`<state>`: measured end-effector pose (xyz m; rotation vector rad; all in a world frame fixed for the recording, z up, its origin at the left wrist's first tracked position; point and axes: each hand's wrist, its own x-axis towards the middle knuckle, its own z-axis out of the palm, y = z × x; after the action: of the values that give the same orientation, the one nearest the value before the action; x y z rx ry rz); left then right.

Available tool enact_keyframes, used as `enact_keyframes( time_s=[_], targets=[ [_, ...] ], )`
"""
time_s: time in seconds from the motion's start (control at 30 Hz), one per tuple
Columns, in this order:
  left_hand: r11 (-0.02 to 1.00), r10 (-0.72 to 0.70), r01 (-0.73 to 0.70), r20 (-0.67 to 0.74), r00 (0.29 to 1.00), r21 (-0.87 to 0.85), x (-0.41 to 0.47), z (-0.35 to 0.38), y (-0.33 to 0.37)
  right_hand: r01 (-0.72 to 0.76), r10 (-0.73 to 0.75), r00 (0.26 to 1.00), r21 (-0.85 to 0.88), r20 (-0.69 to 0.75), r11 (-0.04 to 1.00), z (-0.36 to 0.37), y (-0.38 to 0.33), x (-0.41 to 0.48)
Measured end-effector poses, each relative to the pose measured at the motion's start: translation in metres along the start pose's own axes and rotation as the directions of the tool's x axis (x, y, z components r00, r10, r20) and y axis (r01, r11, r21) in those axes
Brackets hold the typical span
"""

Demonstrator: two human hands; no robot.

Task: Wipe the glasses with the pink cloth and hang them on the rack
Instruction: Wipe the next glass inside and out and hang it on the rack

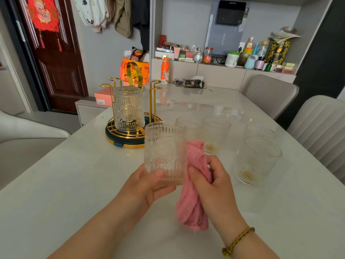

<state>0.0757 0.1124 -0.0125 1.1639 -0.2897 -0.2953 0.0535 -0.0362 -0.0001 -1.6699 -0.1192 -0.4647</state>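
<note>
Right grip (211, 182) curled round pink cloth (192, 212), left grip (149, 184) clasping ribbed glass (164, 152) by its base

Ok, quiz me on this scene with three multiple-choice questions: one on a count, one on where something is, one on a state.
1. How many glasses hang on the gold rack?
A. none
B. one
C. three

2. Where is the pink cloth?
A. in the right hand
B. draped over the rack
C. on a chair

3. How does the hung glass sit?
A. mouth down
B. mouth up
C. on its side

Answers:
1. B: a single glass sits on the rack.
2. A: the right hand's fingers curl round the cloth.
3. A: its thick base faces up and its rim is near the rack's base.
</note>
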Motion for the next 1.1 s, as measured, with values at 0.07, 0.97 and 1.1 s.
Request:
enact_keyframes(
  time_s=[0.07,0.97,1.1],
  targets=[
    [0.999,0.008,-0.009,-0.039,0.999,-0.037,0.003,-0.006,0.001,0.116,-0.113,0.993,-0.065,0.046,0.991,0.007,0.000,-0.006],
    [0.996,-0.020,0.015,0.060,0.998,0.092,-0.003,0.001,0.000,0.225,-0.231,0.967,-0.070,-0.105,0.972,-0.001,-0.007,-0.001],
    [0.997,-0.038,0.037,-0.019,0.999,-0.065,0.000,-0.001,0.002,0.039,-0.039,0.999,-0.048,-0.004,0.998,0.003,-0.002,-0.002]
  ],
)
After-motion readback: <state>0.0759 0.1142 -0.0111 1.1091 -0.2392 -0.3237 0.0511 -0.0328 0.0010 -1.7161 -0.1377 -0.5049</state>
